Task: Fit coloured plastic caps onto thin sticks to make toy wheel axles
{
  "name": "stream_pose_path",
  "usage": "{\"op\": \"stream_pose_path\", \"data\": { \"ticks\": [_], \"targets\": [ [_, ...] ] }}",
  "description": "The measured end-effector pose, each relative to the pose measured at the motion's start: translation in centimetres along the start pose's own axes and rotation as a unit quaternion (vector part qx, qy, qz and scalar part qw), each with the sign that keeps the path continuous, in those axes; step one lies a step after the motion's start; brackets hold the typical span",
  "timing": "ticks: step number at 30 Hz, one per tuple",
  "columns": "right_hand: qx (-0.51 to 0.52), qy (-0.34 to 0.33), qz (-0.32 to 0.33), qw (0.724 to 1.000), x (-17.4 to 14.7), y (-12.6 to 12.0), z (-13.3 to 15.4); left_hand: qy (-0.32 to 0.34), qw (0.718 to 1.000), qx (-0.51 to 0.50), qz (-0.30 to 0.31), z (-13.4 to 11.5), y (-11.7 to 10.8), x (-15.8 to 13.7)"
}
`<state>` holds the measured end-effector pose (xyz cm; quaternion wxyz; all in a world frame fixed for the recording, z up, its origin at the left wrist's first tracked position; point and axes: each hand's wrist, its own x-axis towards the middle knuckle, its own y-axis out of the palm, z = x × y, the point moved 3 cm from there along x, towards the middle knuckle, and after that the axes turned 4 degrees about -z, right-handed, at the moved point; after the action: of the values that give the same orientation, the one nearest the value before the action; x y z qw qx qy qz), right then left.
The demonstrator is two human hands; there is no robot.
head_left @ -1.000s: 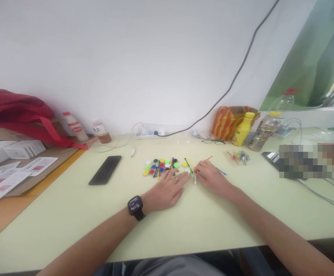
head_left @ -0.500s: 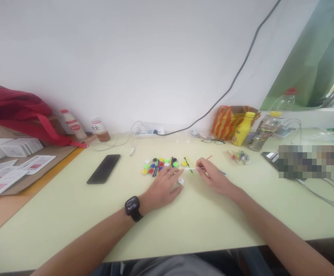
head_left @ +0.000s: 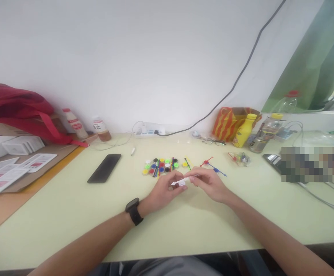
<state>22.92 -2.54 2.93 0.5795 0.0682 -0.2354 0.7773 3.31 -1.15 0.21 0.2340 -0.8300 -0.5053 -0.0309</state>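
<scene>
My left hand (head_left: 161, 192) is closed, its thumb and fingers around a small white disc (head_left: 182, 184). A white arrow-shaped pointer (head_left: 175, 183) lies across the disc, its head towards my left palm. The fingertips of my right hand (head_left: 211, 186) pinch the pointer's other end. Whether disc and pointer are joined, I cannot tell. Just beyond my hands lie several coloured round discs (head_left: 161, 169) with thin arrows among them. A yellow disc (head_left: 184, 165) with a pointer, a red spinner (head_left: 206, 162) and a blue spinner (head_left: 216, 170) lie further right.
A black phone (head_left: 104, 168) lies left of the discs. At the back right stand a yellow bottle (head_left: 244, 132), a clear bottle (head_left: 263, 134) and a striped bag (head_left: 226, 124). A small plastic packet (head_left: 239, 158) lies before them. Cards (head_left: 37, 163) cover the left side.
My right hand has brought the white pointer down and left onto the white disc. My left hand has turned and lifted the disc, its fingers curling round it.
</scene>
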Motion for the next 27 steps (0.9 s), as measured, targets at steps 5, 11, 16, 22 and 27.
{"op": "stream_pose_path", "data": {
  "ticks": [5, 11, 16, 22, 27],
  "targets": [
    [-0.005, 0.011, 0.001, 1.0, -0.6, 1.0, 0.0, -0.02, 0.997, -0.069, -0.015, -0.2, -0.2, 0.0],
    [-0.088, -0.022, 0.003, 0.996, -0.7, 1.0, -0.6, 0.02, 0.998, -0.056, -0.025, -1.4, -0.4, 0.0],
    [-0.135, -0.059, -0.016, 0.989, -0.8, 0.8, -0.5, 0.046, 0.997, 0.031, -0.058, -1.1, -0.8, 0.0],
    [-0.142, -0.047, -0.002, 0.989, -0.7, 0.7, -0.5, 0.102, 0.987, 0.079, -0.091, -0.7, -0.9, -0.3],
    [-0.132, -0.009, 0.017, 0.991, -0.7, 0.7, -0.8, 0.133, 0.982, 0.095, -0.097, -0.8, -0.9, -0.3]
  ]
}}
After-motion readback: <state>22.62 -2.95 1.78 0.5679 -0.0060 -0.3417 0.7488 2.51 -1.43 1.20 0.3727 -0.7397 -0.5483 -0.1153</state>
